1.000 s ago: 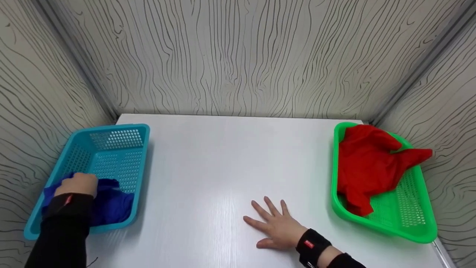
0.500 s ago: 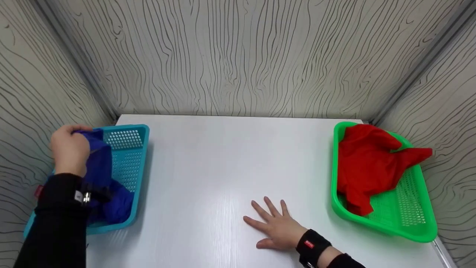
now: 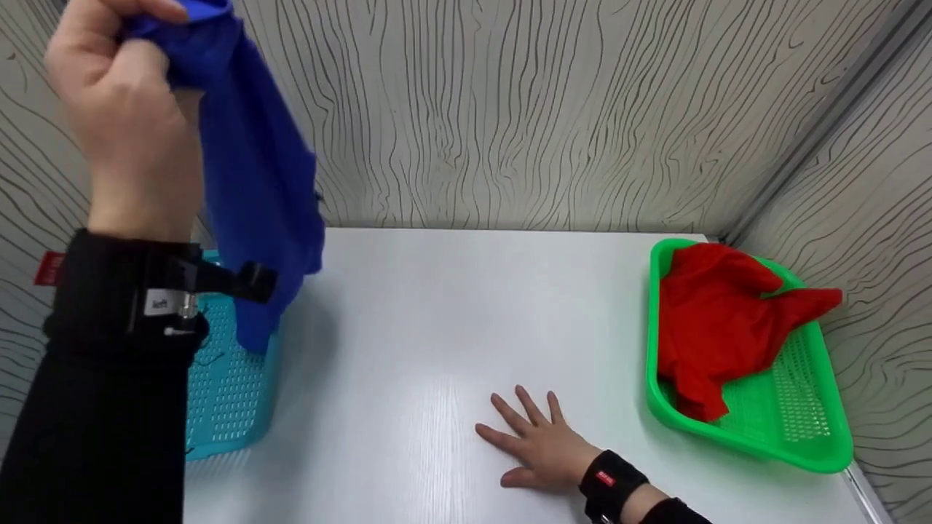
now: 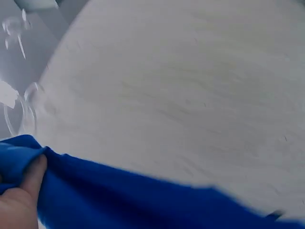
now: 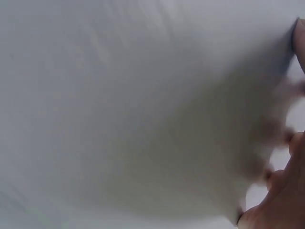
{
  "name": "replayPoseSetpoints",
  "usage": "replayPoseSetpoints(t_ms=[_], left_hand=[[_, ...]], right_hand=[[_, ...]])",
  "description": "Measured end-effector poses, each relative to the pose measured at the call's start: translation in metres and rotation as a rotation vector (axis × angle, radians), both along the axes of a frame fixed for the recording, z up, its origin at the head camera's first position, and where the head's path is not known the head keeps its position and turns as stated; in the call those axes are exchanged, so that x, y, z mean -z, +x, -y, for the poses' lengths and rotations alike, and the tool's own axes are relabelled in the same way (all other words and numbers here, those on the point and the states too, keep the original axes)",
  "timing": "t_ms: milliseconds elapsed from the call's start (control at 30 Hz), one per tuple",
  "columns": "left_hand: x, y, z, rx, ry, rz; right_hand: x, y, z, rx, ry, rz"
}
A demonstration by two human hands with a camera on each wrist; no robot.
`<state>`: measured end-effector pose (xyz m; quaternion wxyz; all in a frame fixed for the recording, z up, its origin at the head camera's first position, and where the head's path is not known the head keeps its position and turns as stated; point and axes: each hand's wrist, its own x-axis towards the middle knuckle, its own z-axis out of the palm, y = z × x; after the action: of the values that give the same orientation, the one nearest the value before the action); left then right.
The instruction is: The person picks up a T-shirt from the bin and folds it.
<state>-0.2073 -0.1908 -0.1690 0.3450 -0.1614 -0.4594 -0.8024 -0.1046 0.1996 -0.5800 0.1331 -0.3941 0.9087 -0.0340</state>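
Observation:
High at the upper left of the head view, my left hand (image 3: 124, 116) grips one end of a blue cloth (image 3: 258, 175). The cloth hangs down in a long fold, its lower tip overlapping the right side of the blue basket (image 3: 229, 393). Up close in the left wrist view, a finger of the left hand (image 4: 21, 205) presses into the bunched blue cloth (image 4: 119, 195). My right hand (image 3: 542, 447) rests on the white table with its fingers spread, holding nothing. In the right wrist view, the right hand's fingers (image 5: 281, 200) show at the right edge against the white surface.
A green basket (image 3: 801, 444) stands at the right side of the table (image 3: 451, 320), with a red cloth (image 3: 721, 320) lying in it and over its right rim. Wood-patterned panels (image 3: 466, 109) close off the back and both sides. The left forearm covers much of the blue basket.
My left hand has risen out of the blue basket toward the top of the view, lifting the blue cloth with it. The right hand and the red cloth have stayed in place.

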Motion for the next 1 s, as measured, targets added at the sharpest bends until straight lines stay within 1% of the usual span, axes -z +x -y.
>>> replayPoseSetpoints(t_ms=[67, 100, 167, 200, 267, 300, 333, 367, 400, 467, 500, 533, 567, 600, 633, 667, 733, 767, 800, 833, 900, 933, 1000], left_hand=[[-0.006, 0.002, -0.019, 0.048, -0.023, -0.069], [-0.006, 0.004, -0.028, 0.057, -0.075, -0.086], [-0.004, 0.010, -0.047, 0.112, -0.164, -0.109], [0.000, 0.014, -0.055, 0.144, -0.210, -0.119], [0.009, 0.021, -0.072, 0.182, -0.344, -0.136], [0.015, 0.025, -0.080, 0.200, -0.414, -0.138], [0.021, 0.027, -0.090, 0.238, -0.451, -0.134], [0.029, 0.030, -0.098, 0.263, -0.497, -0.116], [0.037, 0.031, -0.107, 0.288, -0.541, -0.102], [0.057, 0.034, -0.123, 0.371, -0.603, -0.053], [0.067, 0.034, -0.131, 0.410, -0.630, -0.026], [0.079, 0.033, -0.138, 0.445, -0.656, 0.000], [0.091, 0.033, -0.144, 0.472, -0.690, 0.027], [0.102, 0.032, -0.149, 0.506, -0.713, 0.055], [0.113, 0.032, -0.153, 0.536, -0.732, 0.091], [0.124, 0.032, -0.157, 0.552, -0.749, 0.125], [0.147, 0.030, -0.161, 0.575, -0.787, 0.175], [0.157, 0.030, -0.163, 0.587, -0.795, 0.207], [0.168, 0.030, -0.164, 0.601, -0.793, 0.241], [0.178, 0.031, -0.165, 0.609, -0.788, 0.278], [0.198, 0.033, -0.165, 0.603, -0.777, 0.363], [0.208, 0.034, -0.163, 0.586, -0.767, 0.412], [0.224, 0.036, -0.158, 0.512, -0.771, 0.484]], right_hand=[[-0.001, -0.001, -0.001, 0.012, -0.018, 0.023], [-0.003, -0.002, -0.001, 0.024, -0.036, 0.045], [-0.008, -0.006, -0.002, 0.073, -0.105, 0.105], [-0.013, -0.008, -0.002, 0.117, -0.163, 0.148], [-0.026, -0.013, -0.001, 0.221, -0.322, 0.250], [-0.034, -0.016, -0.001, 0.272, -0.425, 0.299], [-0.044, -0.019, 0.000, 0.314, -0.543, 0.344], [-0.055, -0.022, 0.001, 0.345, -0.664, 0.389], [-0.068, -0.025, 0.003, 0.355, -0.788, 0.428], [-0.093, -0.031, 0.007, 0.328, -1.007, 0.471], [-0.106, -0.034, 0.009, 0.306, -1.092, 0.478], [-0.118, -0.036, 0.011, 0.303, -1.159, 0.486], [-0.129, -0.039, 0.014, 0.322, -1.204, 0.485], [-0.137, -0.041, 0.015, 0.361, -1.227, 0.469], [-0.144, -0.044, 0.017, 0.421, -1.231, 0.446], [-0.148, -0.046, 0.018, 0.497, -1.217, 0.408], [-0.147, -0.050, 0.019, 0.645, -1.165, 0.314], [-0.144, -0.053, 0.018, 0.705, -1.125, 0.248], [-0.140, -0.055, 0.017, 0.745, -1.081, 0.169], [-0.134, -0.057, 0.014, 0.769, -1.035, 0.086], [-0.123, -0.061, 0.008, 0.797, -0.953, -0.074], [-0.118, -0.063, 0.005, 0.808, -0.916, -0.139], [-0.111, -0.066, -0.002, 0.818, -0.866, -0.231]])
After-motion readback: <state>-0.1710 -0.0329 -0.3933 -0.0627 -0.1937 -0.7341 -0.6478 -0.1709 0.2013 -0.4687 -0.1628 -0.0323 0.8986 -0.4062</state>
